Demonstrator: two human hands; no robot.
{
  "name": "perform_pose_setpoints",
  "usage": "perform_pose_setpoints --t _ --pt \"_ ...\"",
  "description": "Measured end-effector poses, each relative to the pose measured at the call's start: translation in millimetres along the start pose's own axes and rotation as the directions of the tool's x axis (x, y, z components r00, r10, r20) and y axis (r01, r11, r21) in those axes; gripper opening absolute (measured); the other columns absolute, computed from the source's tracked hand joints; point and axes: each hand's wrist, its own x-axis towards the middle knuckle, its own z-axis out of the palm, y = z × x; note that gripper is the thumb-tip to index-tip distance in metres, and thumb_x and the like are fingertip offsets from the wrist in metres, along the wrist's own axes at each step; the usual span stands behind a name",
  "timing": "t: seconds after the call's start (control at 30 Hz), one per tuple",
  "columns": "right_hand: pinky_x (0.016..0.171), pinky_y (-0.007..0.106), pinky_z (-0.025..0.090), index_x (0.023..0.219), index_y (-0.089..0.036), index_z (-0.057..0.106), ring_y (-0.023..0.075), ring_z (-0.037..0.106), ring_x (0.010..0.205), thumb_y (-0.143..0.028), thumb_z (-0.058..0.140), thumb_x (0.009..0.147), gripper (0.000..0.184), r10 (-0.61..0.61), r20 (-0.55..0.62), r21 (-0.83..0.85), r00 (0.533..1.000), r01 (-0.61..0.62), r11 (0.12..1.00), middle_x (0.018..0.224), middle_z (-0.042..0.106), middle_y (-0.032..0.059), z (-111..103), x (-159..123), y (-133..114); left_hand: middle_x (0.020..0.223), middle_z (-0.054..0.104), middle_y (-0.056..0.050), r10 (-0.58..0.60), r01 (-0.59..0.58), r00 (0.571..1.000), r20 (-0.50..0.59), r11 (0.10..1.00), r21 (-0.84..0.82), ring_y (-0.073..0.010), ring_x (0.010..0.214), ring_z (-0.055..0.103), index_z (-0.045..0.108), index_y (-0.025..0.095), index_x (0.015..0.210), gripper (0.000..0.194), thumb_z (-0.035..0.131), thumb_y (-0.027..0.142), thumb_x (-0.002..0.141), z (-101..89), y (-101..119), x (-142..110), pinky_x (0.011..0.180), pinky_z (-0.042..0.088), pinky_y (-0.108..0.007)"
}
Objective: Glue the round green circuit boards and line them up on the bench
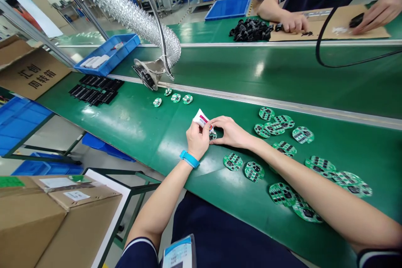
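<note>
My left hand (198,139), with a blue band at its wrist, is closed around a small white squeeze tube (201,117) with red and dark print. The tube tilts down to the right, its nozzle end close over a small green circuit board (213,135). That board sits between the fingers of my right hand (230,132), partly hidden by them. Several more round green circuit boards (233,161) lie to the right, some overlapping, some behind my right forearm. Beyond my hands to the left is a small group of boards (176,98).
A silver exhaust duct (150,29) hangs over the bench, its hood (150,71) low beside the metal rail. Black parts (96,90) lie in rows by a blue tray (108,54). Across the bench, a co-worker's hands (295,21) work near piled black pieces (251,30). A cardboard box (91,213) stands at left.
</note>
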Motion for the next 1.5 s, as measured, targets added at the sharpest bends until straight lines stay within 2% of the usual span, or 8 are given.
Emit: perform_pose_setpoints --t 0.53,0.67,0.77,0.87,1.03,1.17,1.33,1.5 --pt "0.105 0.053 0.039 0.106 -0.023 0.07 0.0317 0.057 0.12 -0.05 0.083 0.072 0.046 0.013 -0.004 0.009 1.0 -0.013 1.0 0.127 0.066 0.0091 2 0 3 0.074 0.068 -0.005 0.11 -0.111 0.994 0.021 0.992 0.055 -0.0161 0.066 0.066 0.06 0.019 0.082 0.029 0.06 0.046 0.093 -10.1 5 -10 0.066 0.05 -0.027" --pt "0.105 0.053 0.039 0.108 -0.024 0.069 0.0317 0.057 0.12 -0.052 0.082 0.073 0.047 0.016 -0.016 0.006 1.0 -0.016 1.0 0.126 0.066 0.0094 2 -2 2 0.086 0.072 -0.008 -0.075 0.056 0.989 -0.129 0.988 -0.144 -0.0157 0.067 0.068 0.063 0.017 0.097 0.035 0.062 0.051 0.091 -19.7 7 -4 0.064 0.054 -0.028" --pt "0.106 0.055 0.039 0.108 -0.023 0.069 0.0321 0.058 0.119 -0.053 0.08 0.074 0.047 0.024 -0.012 0.012 1.0 -0.024 1.0 0.125 0.066 0.0105 0 -2 2 0.082 0.071 -0.005 -0.275 0.174 0.924 -0.266 0.921 -0.349 -0.0121 0.054 0.064 0.059 0.016 0.104 0.041 0.063 0.054 0.089 -39.7 3 11 0.053 0.052 -0.025" --pt "0.105 0.054 0.042 0.109 -0.022 0.069 0.0324 0.058 0.12 -0.054 0.079 0.075 0.047 0.031 -0.013 0.026 0.999 -0.031 0.999 0.125 0.066 0.0117 -2 4 1 0.074 0.067 0.0 -0.367 0.174 0.835 -0.41 0.883 -0.437 -0.0093 0.048 0.059 0.054 0.017 0.098 0.043 0.066 0.056 0.085 -70.4 -16 32 0.046 0.05 -0.022" --pt "0.102 0.055 0.045 0.11 -0.022 0.069 0.0334 0.057 0.118 -0.052 0.078 0.075 0.047 -0.058 -0.04 -0.03 0.998 0.057 0.998 0.123 0.066 0.0123 1 54 -1 0.072 0.062 0.003 -0.419 0.174 0.703 -0.575 0.885 -0.432 -0.0074 0.046 0.056 0.049 0.018 0.093 0.043 0.066 0.057 0.083 -115.2 -59 49 0.044 0.048 -0.021" --pt "0.106 0.054 0.043 0.111 -0.02 0.069 0.0336 0.054 0.122 -0.046 0.081 0.073 0.048 -0.168 -0.054 -0.128 0.984 0.16 0.979 0.125 0.064 0.0137 17 122 -10 0.071 0.062 0.003 -0.442 0.175 0.651 -0.617 0.878 -0.444 -0.0077 0.045 0.056 0.049 0.018 0.092 0.04 0.066 0.054 0.083 -125.9 -71 48 0.043 0.048 -0.02" --pt "0.108 0.053 0.04 0.111 -0.017 0.07 0.0342 0.05 0.126 -0.042 0.084 0.069 0.051 -0.218 0.045 -0.19 0.975 0.222 0.956 0.131 0.059 0.0166 43 195 -15 0.072 0.065 0.001 -0.464 0.193 0.65 -0.602 0.867 -0.46 -0.0088 0.047 0.057 0.054 0.016 0.096 0.038 0.068 0.049 0.083 -124.9 -69 43 0.043 0.049 -0.021" --pt "0.11 0.057 0.037 0.107 -0.021 0.073 0.0383 0.044 0.133 -0.039 0.086 0.063 0.05 -0.196 0.136 -0.223 0.971 0.223 0.949 0.136 0.057 0.0142 61 229 -4 0.073 0.066 0.0 -0.481 0.215 0.652 -0.586 0.859 -0.465 -0.0103 0.047 0.058 0.056 0.017 0.097 0.041 0.07 0.052 0.082 -125.9 -69 42 0.042 0.05 -0.022"
